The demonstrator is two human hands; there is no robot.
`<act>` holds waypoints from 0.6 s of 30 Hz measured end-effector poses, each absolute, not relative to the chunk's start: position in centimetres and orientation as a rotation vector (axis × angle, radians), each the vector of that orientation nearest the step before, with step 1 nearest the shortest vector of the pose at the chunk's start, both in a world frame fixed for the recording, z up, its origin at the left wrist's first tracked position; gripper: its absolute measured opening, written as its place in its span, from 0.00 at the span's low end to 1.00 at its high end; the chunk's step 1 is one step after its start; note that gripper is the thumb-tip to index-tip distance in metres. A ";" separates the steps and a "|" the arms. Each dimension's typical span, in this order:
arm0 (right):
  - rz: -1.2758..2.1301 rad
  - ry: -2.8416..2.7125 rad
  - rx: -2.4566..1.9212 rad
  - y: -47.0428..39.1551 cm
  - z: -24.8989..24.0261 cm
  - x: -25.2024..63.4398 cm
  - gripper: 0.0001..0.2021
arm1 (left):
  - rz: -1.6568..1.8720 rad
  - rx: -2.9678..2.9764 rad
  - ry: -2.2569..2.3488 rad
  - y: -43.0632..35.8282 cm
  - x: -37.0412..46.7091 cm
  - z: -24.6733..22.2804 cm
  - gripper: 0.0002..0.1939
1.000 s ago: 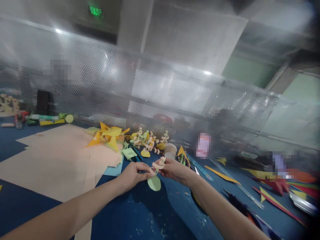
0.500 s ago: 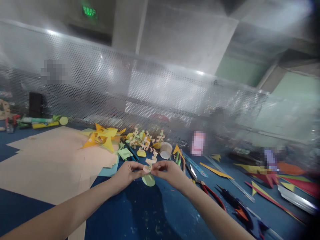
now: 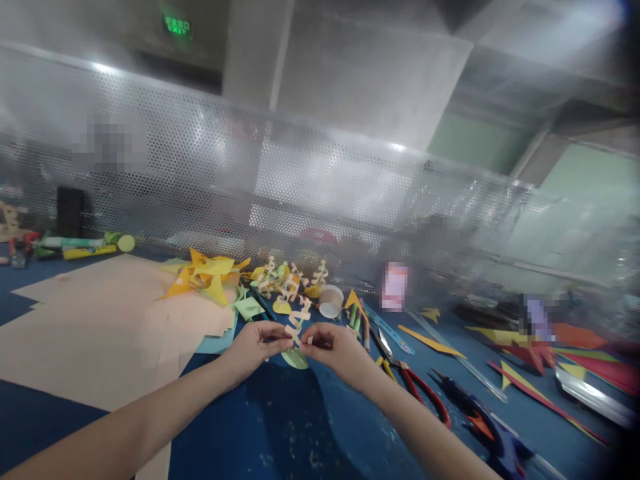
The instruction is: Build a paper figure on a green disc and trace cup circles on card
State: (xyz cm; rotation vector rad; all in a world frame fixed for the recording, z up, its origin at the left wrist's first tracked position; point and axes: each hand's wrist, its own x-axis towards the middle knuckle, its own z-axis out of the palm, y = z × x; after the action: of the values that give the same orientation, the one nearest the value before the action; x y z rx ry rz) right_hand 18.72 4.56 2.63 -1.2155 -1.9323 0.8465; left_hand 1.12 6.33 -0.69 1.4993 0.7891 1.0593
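Note:
A pale folded paper strip [image 3: 299, 316] rises in a zigzag between my hands, over a light green paper piece [image 3: 295, 360] with a rounded edge. My left hand [image 3: 256, 345] pinches the strip from the left, thumb against finger. From the other side my right hand [image 3: 334, 348] is closed, with a small pale end of strip showing at its fingertips. Just behind stand several similar paper springs [image 3: 290, 285] on yellow and green paper bases. A roll of tape [image 3: 331, 302] lies behind my right hand.
Large pale sheets [image 3: 100, 320] cover the left of the blue table [image 3: 225, 427], with yellow-orange paper shapes [image 3: 210, 275] at their far edge. To the right lie red-handled scissors [image 3: 420, 390], a blue ruler [image 3: 390, 327] and a dark blue glue gun [image 3: 485, 417]. Perforated panel [image 3: 325, 167] stands behind.
The folded strip stands up higher and leans differently between my fingers. A pale strip end now shows at my right fingertips. Both hands remain in nearly the same place.

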 end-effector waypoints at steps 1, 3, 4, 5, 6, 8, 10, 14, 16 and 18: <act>0.867 -1.929 -1.205 4.6 2.6 18.7 0.08 | 1.059 1.498 0.785 6.4 1.1 -0.8 0.16; 0.907 -1.920 -1.194 4.7 2.6 18.6 0.11 | 1.058 1.496 0.782 6.5 1.1 -0.9 0.16; 0.926 -1.914 -1.190 4.7 2.6 18.6 0.12 | 1.056 1.494 0.781 6.5 1.1 -0.9 0.16; 0.943 -1.909 -1.188 4.7 2.6 18.6 0.13 | 1.056 1.491 0.781 6.5 1.1 -0.9 0.16; 0.956 -1.904 -1.188 4.7 2.6 18.6 0.14 | 1.056 1.487 0.783 6.5 1.0 -0.9 0.15; 0.973 -1.893 -1.189 4.8 2.5 18.5 0.15 | 1.057 1.477 0.789 6.5 1.0 -0.8 0.15; 0.979 -1.886 -1.195 4.8 2.3 18.4 0.16 | 1.061 1.467 0.798 6.4 1.1 -0.7 0.15; 0.950 -1.884 -1.223 4.5 2.3 18.4 0.16 | 1.059 1.451 0.822 6.3 1.1 -0.6 0.14; 0.901 -1.872 -1.252 3.7 2.7 19.1 0.15 | 1.055 1.443 0.836 6.3 1.2 -0.6 0.13; 0.784 -1.867 -1.336 2.6 3.4 21.1 0.12 | 1.052 1.433 0.849 6.3 1.2 -0.6 0.13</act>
State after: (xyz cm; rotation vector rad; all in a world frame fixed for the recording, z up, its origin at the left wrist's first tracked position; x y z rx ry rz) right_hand 21.08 2.59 3.37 -1.3364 -1.8670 0.7836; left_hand 1.16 6.33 -0.64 1.4334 0.8493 1.0517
